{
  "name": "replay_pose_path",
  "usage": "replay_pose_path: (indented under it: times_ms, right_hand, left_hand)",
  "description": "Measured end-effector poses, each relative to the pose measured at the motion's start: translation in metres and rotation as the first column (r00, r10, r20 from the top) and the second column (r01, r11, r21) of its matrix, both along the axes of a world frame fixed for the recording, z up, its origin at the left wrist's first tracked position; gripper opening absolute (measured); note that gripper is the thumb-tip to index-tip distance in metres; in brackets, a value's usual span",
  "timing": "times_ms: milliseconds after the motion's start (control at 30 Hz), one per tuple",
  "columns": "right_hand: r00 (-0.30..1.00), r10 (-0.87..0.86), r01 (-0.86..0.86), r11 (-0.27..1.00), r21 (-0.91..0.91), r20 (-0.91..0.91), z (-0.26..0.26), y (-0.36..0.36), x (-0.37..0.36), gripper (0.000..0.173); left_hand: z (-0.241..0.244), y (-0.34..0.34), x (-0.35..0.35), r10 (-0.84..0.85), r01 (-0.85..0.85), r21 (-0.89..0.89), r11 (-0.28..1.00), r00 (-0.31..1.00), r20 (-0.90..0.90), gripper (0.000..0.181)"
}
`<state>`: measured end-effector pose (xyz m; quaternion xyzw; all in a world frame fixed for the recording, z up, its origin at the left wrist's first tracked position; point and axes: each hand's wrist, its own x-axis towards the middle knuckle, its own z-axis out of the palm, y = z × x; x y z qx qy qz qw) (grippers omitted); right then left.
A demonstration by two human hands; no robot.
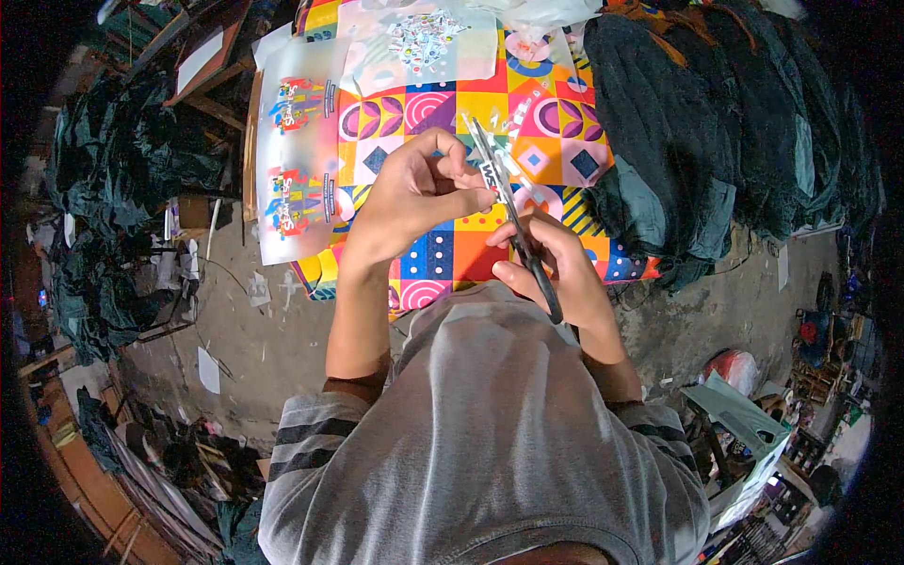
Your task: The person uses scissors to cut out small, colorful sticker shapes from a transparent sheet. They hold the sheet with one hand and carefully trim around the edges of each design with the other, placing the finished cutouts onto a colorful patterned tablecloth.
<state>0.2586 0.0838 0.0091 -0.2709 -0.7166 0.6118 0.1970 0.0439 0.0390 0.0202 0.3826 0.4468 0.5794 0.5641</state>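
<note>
In my right hand (554,258) is a pair of scissors (528,256) with black handles, blades pointing up and away from me. My left hand (417,201) pinches a small white printed strip (489,175) between thumb and fingers, right beside the blades. The blades partly cover the strip, so I cannot tell whether they are cutting it. Beneath both hands lies a colourful geometric-patterned cloth (424,251). Narrow clear and white offcuts (521,113) are scattered on it just beyond the scissors.
A translucent printed film sheet (304,152) lies at the left of the cloth. Many small printed cut pieces (427,39) sit on a clear sheet (364,67) at the far side. Dark garments (678,127) are heaped at the right. Paper scraps (209,370) litter the concrete floor (261,353).
</note>
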Motion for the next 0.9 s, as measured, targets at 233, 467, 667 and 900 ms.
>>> replay_pose_path:
  times_ms: [233,467,667,900]
  right_hand:
    - [0.999,-0.045,0.045,0.999,0.014,-0.014,-0.0074,-0.0030,-0.0019,0.023]
    - [0.999,-0.040,0.041,0.998,0.039,-0.024,0.0001,-0.0012,-0.0039,0.022]
    - [0.998,-0.051,0.053,0.997,0.059,-0.044,-0.0027,-0.0008,-0.0048,0.021]
    - [0.998,-0.051,0.055,0.996,0.076,-0.045,-0.0030,0.0006,-0.0053,0.022]
  left_hand:
    - [0.0002,0.0002,0.0000,0.011,-0.011,0.010,1.000,1.000,0.003,0.030]
    - [0.0037,0.0029,0.0036,0.078,-0.076,0.070,0.995,0.997,-0.022,0.025]
    - [0.0042,0.0053,0.0081,0.119,-0.114,0.098,0.989,0.992,-0.051,0.024]
    - [0.0030,0.0046,0.0079,0.115,-0.111,0.082,0.990,0.992,-0.055,0.024]
